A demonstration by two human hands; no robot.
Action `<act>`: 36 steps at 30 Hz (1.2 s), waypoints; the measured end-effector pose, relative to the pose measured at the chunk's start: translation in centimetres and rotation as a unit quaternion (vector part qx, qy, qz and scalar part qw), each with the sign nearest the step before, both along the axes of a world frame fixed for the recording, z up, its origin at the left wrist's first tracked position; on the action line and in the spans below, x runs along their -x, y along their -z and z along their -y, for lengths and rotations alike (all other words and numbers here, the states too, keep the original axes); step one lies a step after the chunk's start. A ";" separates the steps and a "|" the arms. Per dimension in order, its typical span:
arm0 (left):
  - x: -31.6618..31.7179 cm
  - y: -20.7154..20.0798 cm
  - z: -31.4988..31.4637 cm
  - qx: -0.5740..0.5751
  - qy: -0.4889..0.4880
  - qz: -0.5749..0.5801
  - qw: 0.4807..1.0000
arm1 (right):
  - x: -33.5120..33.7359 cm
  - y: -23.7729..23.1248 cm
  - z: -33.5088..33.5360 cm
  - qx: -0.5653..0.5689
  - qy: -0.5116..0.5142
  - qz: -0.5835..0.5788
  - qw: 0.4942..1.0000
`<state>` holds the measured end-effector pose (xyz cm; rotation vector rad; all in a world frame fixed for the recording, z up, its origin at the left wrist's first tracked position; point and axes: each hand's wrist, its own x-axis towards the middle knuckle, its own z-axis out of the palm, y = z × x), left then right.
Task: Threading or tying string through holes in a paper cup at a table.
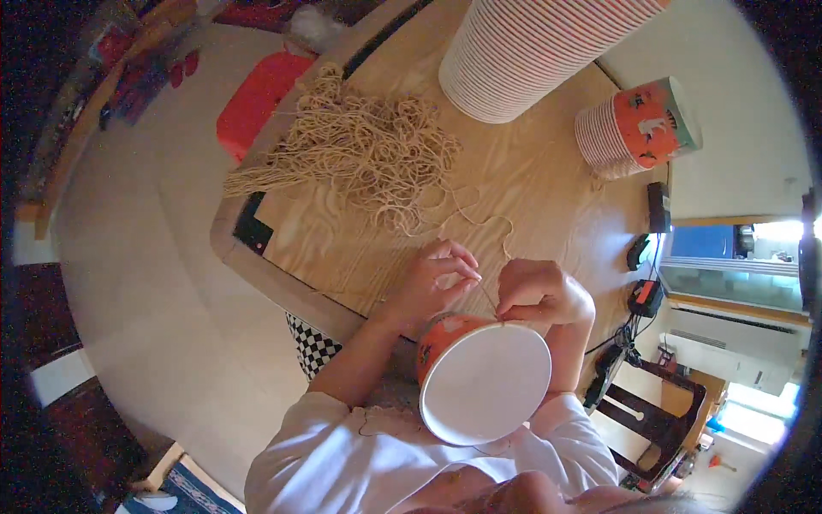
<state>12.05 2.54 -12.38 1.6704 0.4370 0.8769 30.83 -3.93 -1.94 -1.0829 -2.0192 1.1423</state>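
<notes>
Close to my chest is an orange printed paper bucket (438, 337), tilted so that its round white end (486, 383) faces up toward me. Just beyond its rim, my left hand (435, 281) pinches a thin tan string (487, 297) between thumb and fingertips. My right hand (545, 295) is closed at the bucket's far rim, with the same string running into its fingers. A loose strand leads from near the right hand back to a large tangled heap of tan string (368, 154) on the wooden table (548, 206). What supports the bucket from below is hidden.
A tall stack of white-rimmed paper buckets (531, 56) stands at the table's far side. A shorter orange and green stack (638, 128) is at the far right. Black adapters and cables (644, 295) line the right edge. A red stool (257, 103) stands beyond the left edge.
</notes>
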 end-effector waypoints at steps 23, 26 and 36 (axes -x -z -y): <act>0.6 -1.0 0.4 0.201 0.065 -0.061 0.976 | 2.0 -3.0 2.9 -0.038 0.107 0.074 0.991; 1.7 -1.0 -0.3 0.242 0.085 0.008 0.967 | 2.0 -3.5 3.8 -0.091 0.141 0.091 0.982; 11.7 -11.9 1.0 0.039 -0.083 0.131 0.987 | -1.1 -4.1 7.5 -0.129 0.353 0.186 0.908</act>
